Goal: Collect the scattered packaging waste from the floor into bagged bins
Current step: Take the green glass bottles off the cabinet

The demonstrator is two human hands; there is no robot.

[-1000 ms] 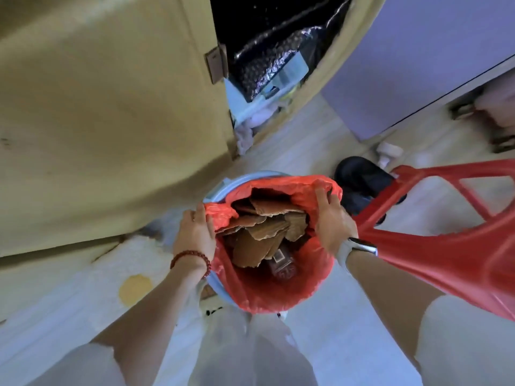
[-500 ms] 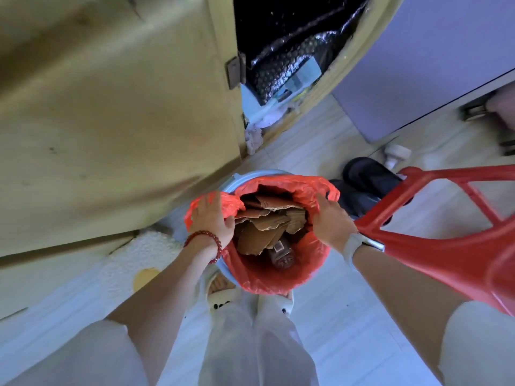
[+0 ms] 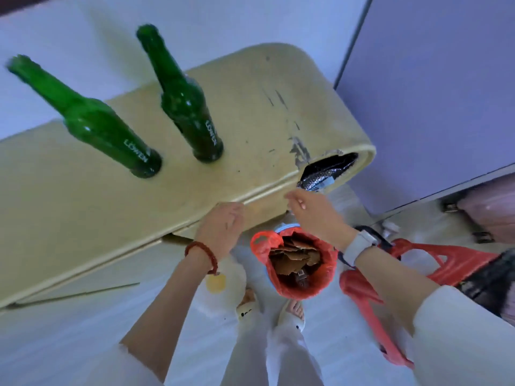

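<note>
A light-blue bin lined with a red bag (image 3: 328,267) stands on the floor in front of my feet. Torn brown cardboard pieces (image 3: 295,256) fill it. My left hand (image 3: 221,227), with a red bead bracelet at the wrist, hovers above and left of the bin, fingers relaxed and holding nothing. My right hand (image 3: 315,213), with a white watch at the wrist, is raised above the bin's far rim, fingers loose and empty. Neither hand touches the bag.
A yellow wooden cabinet (image 3: 250,112) carries two green glass bottles (image 3: 184,98) (image 3: 92,121) on top; silver bubble wrap (image 3: 323,174) shows in its open end. A red plastic chair (image 3: 412,271) stands right of the bin. A white-and-yellow cushion (image 3: 223,282) lies on the floor.
Both hands let go of the red bag's rim and rose above the bin. The view pulled up and back, bringing the cabinet top and bottles into sight.
</note>
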